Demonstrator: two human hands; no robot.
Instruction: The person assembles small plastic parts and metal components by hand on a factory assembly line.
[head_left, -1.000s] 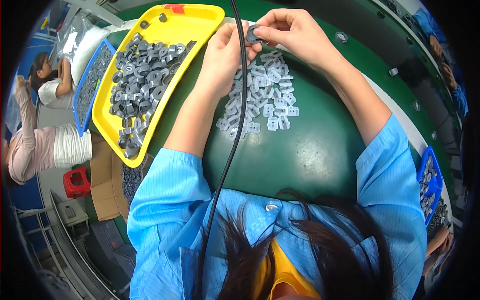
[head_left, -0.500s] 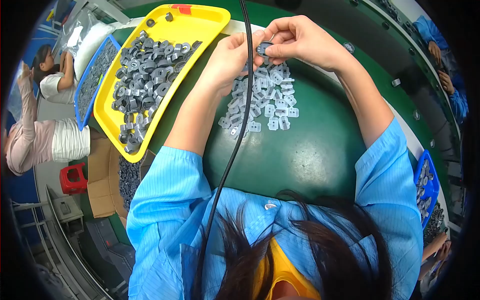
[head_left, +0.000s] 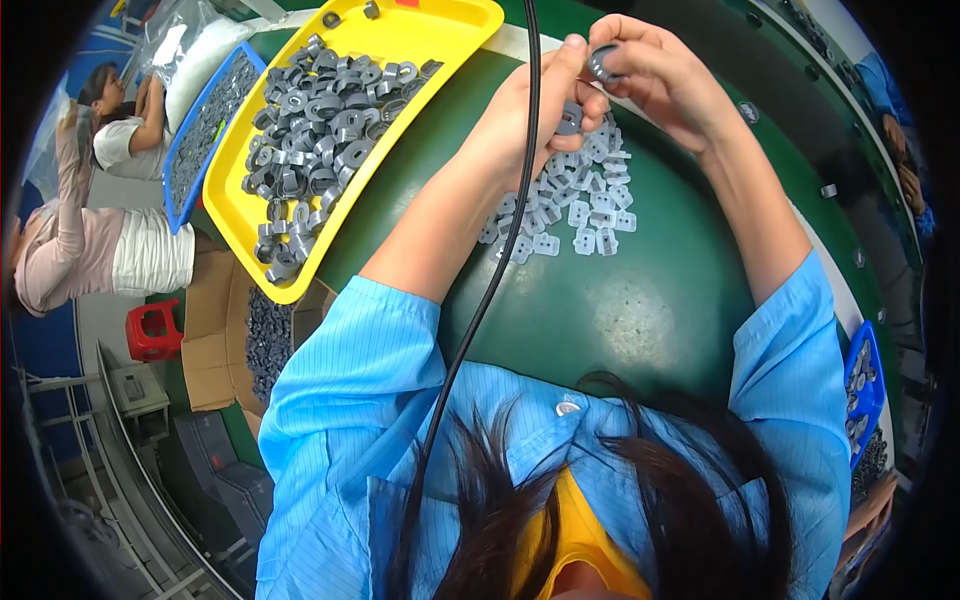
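Observation:
My left hand [head_left: 520,118] is closed on a grey ring-shaped plastic part [head_left: 570,119], which shows between its curled fingers. Beside it, my right hand [head_left: 668,82] pinches a dark grey round plastic part [head_left: 604,63] by its edge. The two hands are close together, and the parts they hold are apart. Below them on the green table [head_left: 640,315] lies a loose pile of translucent white plastic pieces [head_left: 602,205]. To the left, a yellow tray [head_left: 462,22] holds many grey ring parts [head_left: 318,125].
A black cable [head_left: 497,265] hangs across the view in front of my left hand. Beyond the yellow tray stand a blue tray [head_left: 178,208] of small grey parts and a cardboard box [head_left: 208,335]. Another blue tray [head_left: 868,395] is at the far right. Other people sit nearby on both sides.
The hands were together around the dark round part; now the right hand holds it away from the left, and the grey ring in the left hand shows. The whole view has shifted slightly.

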